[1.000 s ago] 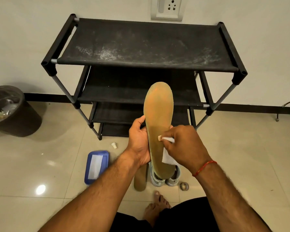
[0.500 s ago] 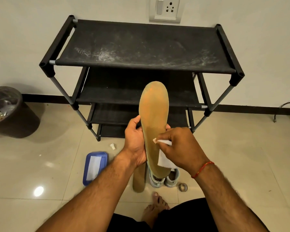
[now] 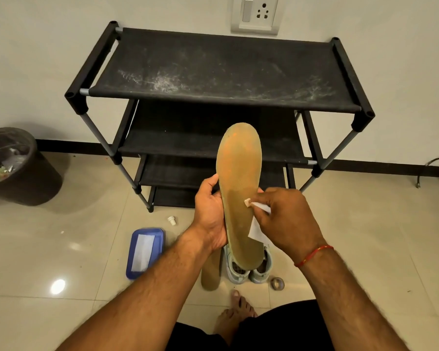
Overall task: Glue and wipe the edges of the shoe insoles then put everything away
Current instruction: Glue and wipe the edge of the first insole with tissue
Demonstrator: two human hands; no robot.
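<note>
A bare foot (image 3: 238, 314) shows at the bottom centre of the frame, where a person stands on a tiled floor wiping a shoe insole. Just above it, in the lower middle, a second insole (image 3: 209, 273) lies flat on the tiles, with a pair of pale shoes (image 3: 235, 272) beside it and a small roll of tape (image 3: 277, 283) to their right. A blue box (image 3: 145, 252) and a small white cap (image 3: 172, 220) sit to the lower left of centre. At mid-frame the left hand (image 3: 211, 214) grips the tan insole (image 3: 240, 178) upright, toe end up, its fingers curled round the left edge near the narrow waist. The right hand (image 3: 287, 219) pinches a white tissue (image 3: 257, 230) between thumb and curled fingers and presses it to the insole's right edge. The insole looks thin, light and bendable, so a hold at the narrow middle, as here, should steady it. Gripping it by the toe would likely let it flex under the wiping pressure. Any glue on the rim may be tacky, so fingers are best kept off the edge being cleaned. Behind, a black fabric shoe rack (image 3: 213, 72), dusty on its top shelf, fills the upper centre against a pale wall. A dark waste bin (image 3: 23, 171) stands at the left edge and a wall socket (image 3: 255, 13) at the top.
</note>
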